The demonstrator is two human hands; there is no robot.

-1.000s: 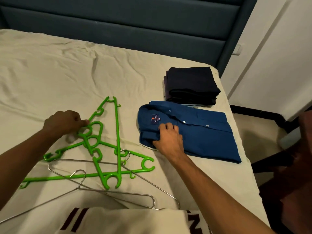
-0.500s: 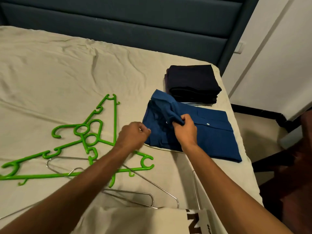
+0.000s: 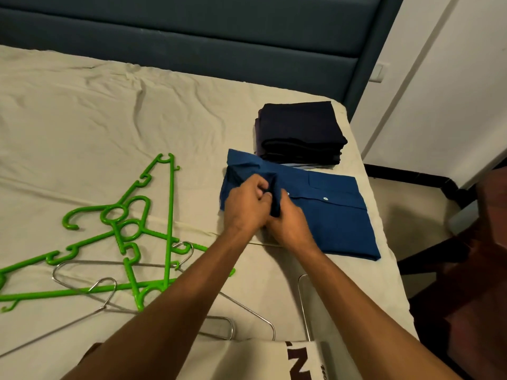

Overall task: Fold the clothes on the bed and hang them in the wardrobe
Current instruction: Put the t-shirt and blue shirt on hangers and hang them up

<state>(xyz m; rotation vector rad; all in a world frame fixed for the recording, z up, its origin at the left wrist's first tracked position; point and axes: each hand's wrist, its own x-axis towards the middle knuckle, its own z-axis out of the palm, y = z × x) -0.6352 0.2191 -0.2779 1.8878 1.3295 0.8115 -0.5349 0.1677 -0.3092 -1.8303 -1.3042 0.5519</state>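
A folded blue button shirt (image 3: 329, 223) lies near the right edge of the bed (image 3: 96, 119). My left hand (image 3: 244, 207) and my right hand (image 3: 288, 226) meet at its collar end, and both pinch a raised fold of the blue cloth between them. Behind the shirt sits a stack of dark folded clothes (image 3: 300, 131). Several green plastic hangers (image 3: 142, 229) lie tangled on the sheet to the left, with wire hangers (image 3: 90, 286) under and in front of them.
A cream garment with dark lettering (image 3: 274, 360) lies at the near edge, a wire hanger (image 3: 304, 305) poking from it. The blue padded headboard (image 3: 192, 45) runs along the back. A white wall (image 3: 452, 78) and dark wooden furniture (image 3: 466, 270) stand right of the bed.
My left hand left the green hangers and moved right to the blue shirt. Both hands now pinch the collar end, which has been lifted and bunched.
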